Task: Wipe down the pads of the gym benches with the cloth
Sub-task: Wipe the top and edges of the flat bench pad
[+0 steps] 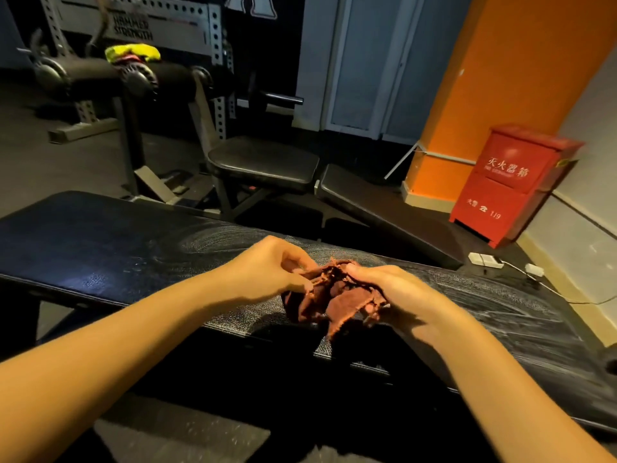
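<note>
A person's two hands meet over the near long edge of a black bench pad (100,248), bunching a rust-red cloth (337,297) between them. The left hand (272,272) pinches a frayed edge between thumb and fingertips, while the right hand (392,294) curls its fingers round the bulk of the fabric, which hangs clear of the vinyl or just brushes it; the view does not settle which. The grip suggests the cloth is being refolded to turn up a fresh face, not pressed into a stroke. Pale arcing wipe streaks (507,312) cover the pad's right end and fan toward its far edge, a likely sign that this stretch is done, while the left end shows only a glossy sheen. Beyond it a second bench (263,162) stands with its back pad sloping down to the right, apparently awaiting its turn. A power strip (485,260) lies on the floor near a red fire-extinguisher box (510,182) beside an orange pillar (500,78). A yellow rag (133,52) is draped over the roller pads at the far rack.
</note>
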A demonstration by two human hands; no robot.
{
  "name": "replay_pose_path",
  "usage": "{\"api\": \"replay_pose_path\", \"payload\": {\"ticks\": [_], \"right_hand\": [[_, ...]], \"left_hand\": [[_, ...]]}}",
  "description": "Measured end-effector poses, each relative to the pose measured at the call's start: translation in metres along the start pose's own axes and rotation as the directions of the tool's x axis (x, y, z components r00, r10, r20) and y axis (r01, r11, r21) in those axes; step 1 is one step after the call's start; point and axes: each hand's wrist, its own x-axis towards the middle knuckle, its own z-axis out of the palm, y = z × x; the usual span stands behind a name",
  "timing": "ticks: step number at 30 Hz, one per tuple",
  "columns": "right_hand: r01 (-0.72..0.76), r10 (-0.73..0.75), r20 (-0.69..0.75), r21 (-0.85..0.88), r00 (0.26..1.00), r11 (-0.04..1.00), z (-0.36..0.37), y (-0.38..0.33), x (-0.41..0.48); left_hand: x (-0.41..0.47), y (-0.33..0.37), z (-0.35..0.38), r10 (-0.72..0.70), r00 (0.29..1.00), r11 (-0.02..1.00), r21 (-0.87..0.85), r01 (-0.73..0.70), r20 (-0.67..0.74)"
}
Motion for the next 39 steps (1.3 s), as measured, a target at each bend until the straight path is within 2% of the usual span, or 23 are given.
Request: {"api": "replay_pose_path", "payload": {"ticks": [3, 5, 7, 9, 10, 12, 14, 16, 17, 18, 21, 23, 24, 25, 28, 30, 31, 32, 34, 35, 36, 37, 39], "right_hand": [[-0.034, 0.037, 0.064, -0.049, 0.997, 0.998, -0.01, 0.002, 0.003], [-0.033, 0.045, 0.107, -0.112, 0.993, 0.993, -0.012, 0.003, 0.006], [-0.023, 0.033, 0.129, -0.082, 0.991, 0.996, -0.013, 0.0, 0.013], [0.059, -0.05, 0.113, -0.078, 0.992, 0.995, -0.011, -0.01, 0.021], [0.143, -0.13, 0.089, -0.146, 0.987, 0.979, -0.01, -0.017, 0.025], [0.324, -0.337, 0.035, -0.378, 0.941, 0.867, -0.007, -0.031, 0.032], [0.402, -0.423, 0.093, -0.545, 0.901, 0.736, -0.002, -0.034, 0.038], [0.396, -0.357, 0.193, -0.617, 0.914, 0.68, 0.012, -0.024, 0.041], [0.384, -0.346, 0.191, -0.64, 0.918, 0.666, 0.023, -0.014, 0.044], [0.375, -0.363, 0.166, -0.668, 0.917, 0.643, 0.039, -0.004, 0.046], [0.316, -0.309, 0.182, -0.823, 0.934, 0.471, 0.097, 0.028, 0.057], [0.203, -0.251, 0.116, -0.913, 0.961, 0.355, 0.131, 0.046, 0.067], [0.166, -0.265, 0.075, -0.927, 0.961, 0.338, 0.145, 0.052, 0.071], [0.183, -0.303, 0.079, -0.925, 0.95, 0.333, 0.161, 0.056, 0.075], [0.423, -0.408, 0.308, -0.877, 0.859, 0.228, 0.193, 0.055, 0.087], [0.493, -0.447, 0.37, -0.848, 0.814, 0.195, 0.18, 0.041, 0.111], [0.468, -0.479, 0.329, -0.86, 0.814, 0.205, 0.163, 0.033, 0.128], [0.383, -0.483, 0.233, -0.892, 0.844, 0.238, 0.141, 0.026, 0.145], [0.096, -0.359, -0.041, -0.929, 0.932, 0.356, 0.113, 0.016, 0.166], [0.021, -0.301, -0.107, -0.92, 0.948, 0.392, 0.119, 0.019, 0.168], [0.079, -0.332, -0.06, -0.917, 0.941, 0.39, 0.134, 0.028, 0.169], [0.249, -0.43, 0.081, -0.903, 0.899, 0.351, 0.154, 0.037, 0.161], [0.533, -0.526, 0.352, -0.81, 0.775, 0.243, 0.178, 0.051, 0.141]], "left_hand": [[0.003, -0.01, -0.01, -0.015, 1.0, 0.993, -0.115, 0.013, -0.022], [0.009, -0.015, -0.015, 0.01, 0.998, 0.993, -0.116, -0.017, -0.058], [0.015, -0.018, -0.022, 0.061, 0.995, 0.994, -0.083, -0.068, -0.077], [0.018, -0.017, -0.031, 0.15, 0.982, 0.986, -0.05, -0.156, -0.118], [0.018, -0.015, -0.036, 0.206, 0.967, 0.977, -0.026, -0.212, -0.15], [0.016, -0.013, -0.046, 0.304, 0.928, 0.953, 0.066, -0.297, -0.214], [0.012, -0.017, -0.059, 0.322, 0.931, 0.942, 0.154, -0.297, -0.173], [0.004, -0.028, -0.075, 0.219, 0.975, 0.948, 0.233, -0.219, 0.027], [0.001, -0.037, -0.082, 0.125, 0.986, 0.95, 0.274, -0.152, 0.114], [-0.003, -0.045, -0.089, 0.033, 0.989, 0.944, 0.321, -0.077, 0.141], [-0.009, -0.075, -0.102, -0.123, 0.99, 0.873, 0.467, 0.143, -0.074], [-0.016, -0.092, -0.102, -0.199, 0.964, 0.762, 0.591, 0.265, -0.176], [-0.02, -0.1, -0.102, -0.22, 0.957, 0.718, 0.632, 0.291, -0.19], [-0.024, -0.107, -0.102, -0.229, 0.953, 0.704, 0.642, 0.303, -0.198], [-0.034, -0.12, -0.104, -0.245, 0.936, 0.763, 0.545, 0.346, -0.253], [-0.038, -0.123, -0.106, -0.243, 0.924, 0.767, 0.525, 0.369, -0.295], [-0.039, -0.124, -0.107, -0.243, 0.922, 0.763, 0.527, 0.373, -0.301], [-0.039, -0.124, -0.108, -0.243, 0.922, 0.762, 0.529, 0.373, -0.301], [-0.042, -0.127, -0.111, -0.249, 0.923, 0.76, 0.531, 0.375, -0.294], [-0.043, -0.128, -0.113, -0.251, 0.922, 0.758, 0.532, 0.376, -0.295], [-0.042, -0.13, -0.115, -0.249, 0.92, 0.757, 0.532, 0.379, -0.302], [-0.042, -0.131, -0.117, -0.248, 0.917, 0.757, 0.528, 0.385, -0.313], [-0.04, -0.134, -0.119, -0.247, 0.908, 0.756, 0.519, 0.399, -0.338]]}}
